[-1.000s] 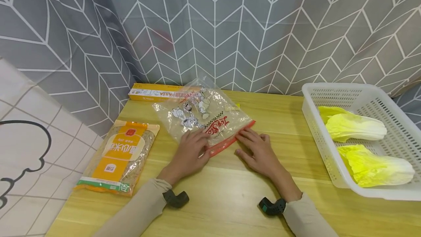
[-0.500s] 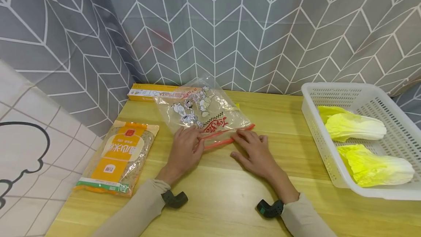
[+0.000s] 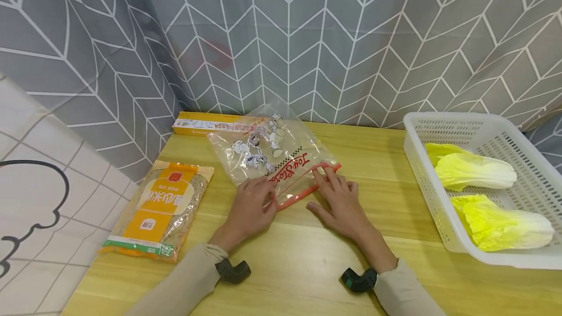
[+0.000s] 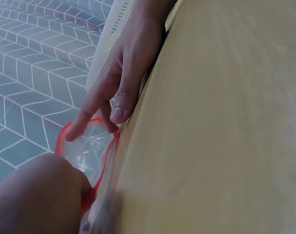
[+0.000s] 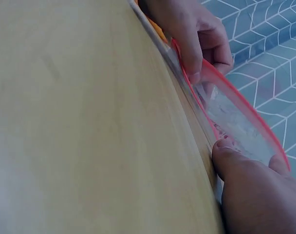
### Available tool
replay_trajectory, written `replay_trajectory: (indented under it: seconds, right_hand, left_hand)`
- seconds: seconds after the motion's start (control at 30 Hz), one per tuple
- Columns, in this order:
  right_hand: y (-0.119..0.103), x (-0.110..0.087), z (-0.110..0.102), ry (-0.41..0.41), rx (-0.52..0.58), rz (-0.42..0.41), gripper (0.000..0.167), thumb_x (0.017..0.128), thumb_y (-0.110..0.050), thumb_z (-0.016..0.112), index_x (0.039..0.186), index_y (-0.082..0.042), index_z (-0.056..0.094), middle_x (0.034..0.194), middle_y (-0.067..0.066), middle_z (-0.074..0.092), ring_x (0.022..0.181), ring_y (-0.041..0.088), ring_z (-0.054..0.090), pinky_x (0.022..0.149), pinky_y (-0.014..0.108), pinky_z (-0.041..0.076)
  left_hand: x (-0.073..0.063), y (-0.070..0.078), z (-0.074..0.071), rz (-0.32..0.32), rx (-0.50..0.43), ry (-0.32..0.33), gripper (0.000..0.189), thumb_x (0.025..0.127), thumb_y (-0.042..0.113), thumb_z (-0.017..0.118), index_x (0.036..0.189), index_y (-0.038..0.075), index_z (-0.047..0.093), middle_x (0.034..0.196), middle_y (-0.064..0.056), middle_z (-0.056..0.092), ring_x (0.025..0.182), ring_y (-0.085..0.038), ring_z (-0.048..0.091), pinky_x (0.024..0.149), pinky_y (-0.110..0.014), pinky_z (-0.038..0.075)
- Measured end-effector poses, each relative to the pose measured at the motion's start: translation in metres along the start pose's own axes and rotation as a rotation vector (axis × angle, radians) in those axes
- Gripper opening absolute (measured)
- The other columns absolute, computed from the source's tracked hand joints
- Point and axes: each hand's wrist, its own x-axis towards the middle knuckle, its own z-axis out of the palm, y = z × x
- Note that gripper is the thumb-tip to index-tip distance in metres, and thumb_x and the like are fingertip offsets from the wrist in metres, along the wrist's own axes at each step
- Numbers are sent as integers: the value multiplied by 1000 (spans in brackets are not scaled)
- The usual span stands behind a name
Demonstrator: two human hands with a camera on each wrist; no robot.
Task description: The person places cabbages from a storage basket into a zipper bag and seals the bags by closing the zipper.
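A clear zip bag [image 3: 291, 148] with cartoon print and a red-edged mouth lies flat toward the back of the table, its mouth facing me. Both red lips stand apart in the wrist views, leaving a gap. My left hand [image 3: 251, 207] grips the bag's left mouth corner, thumb [image 5: 191, 63] at the lower lip and other fingers curled behind the upper one. At the right part of the mouth, my right hand [image 3: 342, 206] touches the lips with fairly straight fingers [image 4: 83, 119]; its thumb [image 5: 225, 151] lies near the lower lip.
A packet with an orange label [image 3: 160, 208] lies on the left. Behind the bag sits a yellow-and-white box [image 3: 197, 123], partly covered by it. At right, a white plastic basket [image 3: 421, 199] holds two pale cabbage pieces [image 3: 478, 167]. A patterned grey curtain [image 3: 307, 38] hangs behind.
The bag's mouth, earlier flat with its lips together, now has its upper lip parted from the lower. The right fingers have shifted slightly left along the edge; the left hand stays at its corner.
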Motion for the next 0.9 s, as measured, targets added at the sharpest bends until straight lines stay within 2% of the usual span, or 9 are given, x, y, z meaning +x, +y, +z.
replay_trajectory:
  seconds: [0.07, 0.23, 0.37, 0.47, 0.6, 0.9]
  right_hand:
    - [0, 0, 0, 5, 5, 0, 83, 93, -46, 67, 162, -21, 27, 169, 12, 23, 139, 36, 39, 93, 50, 28]
    - [0, -1, 0, 19, 24, -6, 84, 93, -44, 68, 162, -20, 26, 169, 15, 22, 144, 36, 35, 94, 50, 26]
    - [1, 0, -1, 41, 45, -20, 82, 93, -42, 69, 162, -24, 27, 166, 14, 29, 143, 35, 37, 94, 50, 27]
    - [1, 1, -1, 73, 69, -44, 77, 93, -37, 71, 159, -24, 34, 162, 12, 37, 142, 34, 41, 95, 50, 28]
    - [0, 0, -1, 103, 97, -69, 70, 92, -33, 73, 155, -23, 44, 158, 12, 44, 141, 34, 44, 97, 51, 29]
    - [-1, -1, 0, 126, 122, -81, 66, 92, -30, 73, 152, -20, 48, 157, 9, 47, 137, 31, 47, 93, 46, 30]
  left_hand:
    - [0, 0, 1, -4, -5, 5, 7, 89, 20, 69, 88, 19, 62, 126, -3, 73, 128, -31, 60, 113, -56, 39]
    - [1, 0, 2, -60, -101, 27, 9, 91, 18, 69, 85, 19, 62, 129, -2, 72, 130, -31, 59, 115, -55, 35]
    - [2, 0, 2, -113, -174, 37, 10, 93, 18, 67, 85, 20, 60, 128, -2, 72, 130, -29, 57, 118, -54, 29]
    - [2, 0, 3, -138, -215, 42, 10, 93, 16, 67, 86, 20, 60, 127, -2, 72, 129, -27, 56, 118, -52, 26]
    - [2, -1, 3, -151, -245, 46, 10, 92, 15, 67, 87, 20, 59, 127, -4, 71, 129, -28, 55, 118, -52, 23]
    - [0, -1, 4, -186, -266, 72, 12, 90, 15, 71, 87, 19, 60, 125, -5, 71, 131, -30, 53, 118, -56, 21]
